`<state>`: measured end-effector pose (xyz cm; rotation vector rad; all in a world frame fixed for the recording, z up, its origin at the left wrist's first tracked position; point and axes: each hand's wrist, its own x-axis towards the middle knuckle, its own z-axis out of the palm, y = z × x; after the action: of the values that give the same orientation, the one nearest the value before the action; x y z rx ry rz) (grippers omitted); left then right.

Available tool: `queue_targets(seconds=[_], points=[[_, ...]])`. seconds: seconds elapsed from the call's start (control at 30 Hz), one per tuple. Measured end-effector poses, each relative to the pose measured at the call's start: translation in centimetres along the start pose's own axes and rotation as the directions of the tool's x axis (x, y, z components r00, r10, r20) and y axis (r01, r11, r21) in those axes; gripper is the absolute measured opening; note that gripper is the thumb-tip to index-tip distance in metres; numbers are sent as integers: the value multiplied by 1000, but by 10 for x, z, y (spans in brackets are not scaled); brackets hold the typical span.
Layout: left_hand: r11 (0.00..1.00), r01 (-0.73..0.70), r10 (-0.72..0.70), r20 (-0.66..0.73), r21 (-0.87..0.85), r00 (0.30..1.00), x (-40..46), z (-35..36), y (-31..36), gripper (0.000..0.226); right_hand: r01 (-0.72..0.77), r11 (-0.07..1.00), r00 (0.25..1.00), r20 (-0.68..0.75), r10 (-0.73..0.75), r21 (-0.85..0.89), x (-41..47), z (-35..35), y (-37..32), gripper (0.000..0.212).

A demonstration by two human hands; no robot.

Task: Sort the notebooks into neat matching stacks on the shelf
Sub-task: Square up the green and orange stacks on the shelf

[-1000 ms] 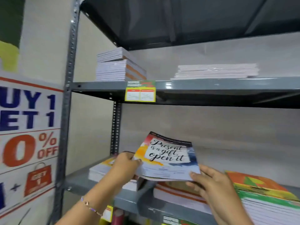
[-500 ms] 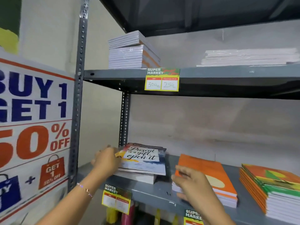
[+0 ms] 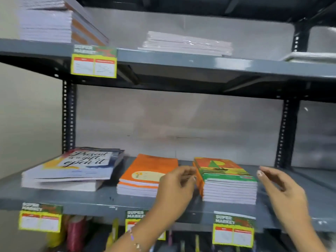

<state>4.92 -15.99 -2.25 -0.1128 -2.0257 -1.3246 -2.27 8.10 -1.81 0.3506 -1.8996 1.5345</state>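
Three notebook stacks lie on the grey middle shelf (image 3: 101,200). At the left is an uneven stack with a "Present is a gift, open it" cover (image 3: 76,168). An orange stack (image 3: 145,173) sits in the middle. On the right stands a taller stack with a green and orange cover (image 3: 227,179). My left hand (image 3: 175,193) hovers just left of that right stack, fingers curled and apart, holding nothing. Apart from the stack on its right side, my right hand (image 3: 283,190) is also open.
The upper shelf (image 3: 181,63) carries a tall white stack (image 3: 51,22) at the left and a flat wrapped stack (image 3: 187,43) in the middle. Yellow price tags (image 3: 93,65) hang from the shelf edges. Black uprights (image 3: 287,131) frame the bay. Items hang below the middle shelf.
The "Present is a gift" notebook was set down on the left stack and released. Both hands moved right, to either side of the green and orange stack. The view shifted right.
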Motion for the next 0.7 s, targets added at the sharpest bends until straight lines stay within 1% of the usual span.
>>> queue_targets(seconds=[0.03,0.07,0.13,0.17,0.2,0.23,0.3,0.4,0.43,0.5,0.6,0.63,0.7], points=[[1000,-4,4,4,7,1000,3,16,0,23,-20,1000,999,31,19,9,10,-3,11,4],[1000,-5,5,0,16,1000,5,30,0,27,-65,997,996,70,63,33,18,-6,19,8],[1000,6,-6,-23,5,1000,10,45,-4,33,-190,972,974,153,168,140,34,1,35,38],[1000,27,-27,-42,-9,999,11,52,-5,33,-254,946,959,179,219,201,42,4,42,48],[998,55,-56,-62,-17,996,13,55,-7,32,-301,920,945,209,252,251,47,10,45,48],[997,75,-76,-75,-12,994,13,55,-9,31,-318,905,938,233,257,282,49,15,46,42],[996,93,-92,-71,11,993,14,55,-10,31,-308,903,937,259,234,299,48,20,45,29],[996,84,-84,-46,-5,995,15,53,-12,29,-270,914,932,321,170,302,41,15,45,34],[996,81,-82,-34,-31,996,15,54,-13,30,-257,913,930,338,144,316,41,13,47,31],[996,77,-78,-9,-55,997,14,56,-16,34,-252,895,912,400,92,369,43,10,52,13],[998,62,-62,-17,12,998,12,60,-22,34,-276,869,881,470,57,411,44,8,64,43],[998,55,-53,-33,36,998,12,61,-22,33,-279,868,879,473,58,411,44,8,66,48],[996,41,-35,-77,78,996,10,62,-23,32,-271,859,884,465,43,435,45,8,68,46]])
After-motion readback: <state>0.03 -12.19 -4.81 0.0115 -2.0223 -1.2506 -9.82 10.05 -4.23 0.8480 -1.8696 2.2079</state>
